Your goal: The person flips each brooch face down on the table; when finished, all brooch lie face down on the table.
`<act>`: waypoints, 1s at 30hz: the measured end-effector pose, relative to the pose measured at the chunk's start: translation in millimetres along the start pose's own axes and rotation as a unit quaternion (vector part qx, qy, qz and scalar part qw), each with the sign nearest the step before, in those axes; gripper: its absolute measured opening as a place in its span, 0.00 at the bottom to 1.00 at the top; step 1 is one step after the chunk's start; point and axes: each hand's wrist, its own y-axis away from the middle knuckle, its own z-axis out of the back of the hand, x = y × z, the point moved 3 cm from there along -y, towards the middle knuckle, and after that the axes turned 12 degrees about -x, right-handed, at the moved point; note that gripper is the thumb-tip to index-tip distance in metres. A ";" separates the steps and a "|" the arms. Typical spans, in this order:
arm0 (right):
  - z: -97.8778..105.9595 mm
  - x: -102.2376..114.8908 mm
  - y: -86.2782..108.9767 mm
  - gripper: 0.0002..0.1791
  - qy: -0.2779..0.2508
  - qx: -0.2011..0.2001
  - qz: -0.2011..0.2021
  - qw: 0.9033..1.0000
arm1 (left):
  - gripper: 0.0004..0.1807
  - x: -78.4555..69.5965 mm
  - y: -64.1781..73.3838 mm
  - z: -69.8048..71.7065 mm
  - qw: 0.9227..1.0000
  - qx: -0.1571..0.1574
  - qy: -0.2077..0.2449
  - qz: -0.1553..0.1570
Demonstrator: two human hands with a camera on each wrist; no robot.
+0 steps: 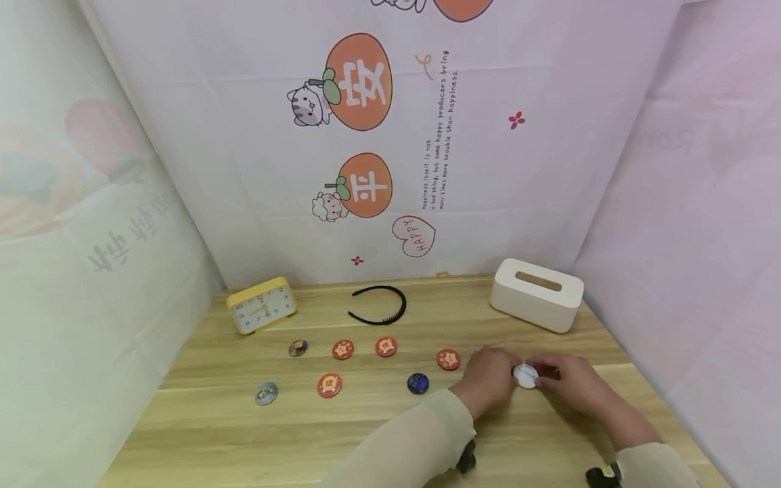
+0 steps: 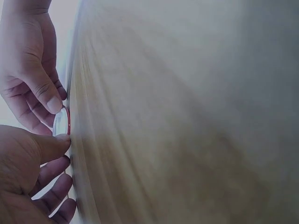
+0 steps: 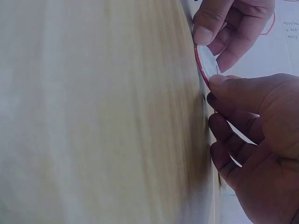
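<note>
A round pin badge (image 1: pixel 525 376) is face down at the right of the table, its silvery back up and its red rim showing in both wrist views. My left hand (image 1: pixel 490 379) holds its left edge, thumb on the rim. From the opposite side my right hand (image 1: pixel 573 383) pinches the badge between thumb and fingers. Close by on the left lies a red badge with a yellow star shape (image 1: pixel 448 359), and past it a dark blue badge (image 1: pixel 417 383). The thumbs hide parts of the held badge's edge.
More badges lie leftward, among them a red one (image 1: pixel 329 385) and a light blue one (image 1: pixel 266 393). Along the back stand a yellow alarm clock (image 1: pixel 262 306) and a white tissue box (image 1: pixel 537 296), with a black headband (image 1: pixel 399 308) between. Printed cloth walls enclose the table.
</note>
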 end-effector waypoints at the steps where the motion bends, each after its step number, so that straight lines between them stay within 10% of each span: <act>1: -0.6 -0.1 0.3 0.16 0.001 0.002 0.000 1.000 | 0.07 0.3 0.2 -0.2 1.000 0.003 -0.001 0.000; 21: -4.9 -0.1 1.6 0.14 0.015 0.021 -0.003 1.000 | 0.11 5.4 5.3 9.9 0.999 0.042 0.034 -0.004; 30: -1.4 -1.0 1.6 0.15 0.028 0.006 -0.002 1.000 | 0.27 33.2 12.7 33.3 0.997 0.049 0.034 0.044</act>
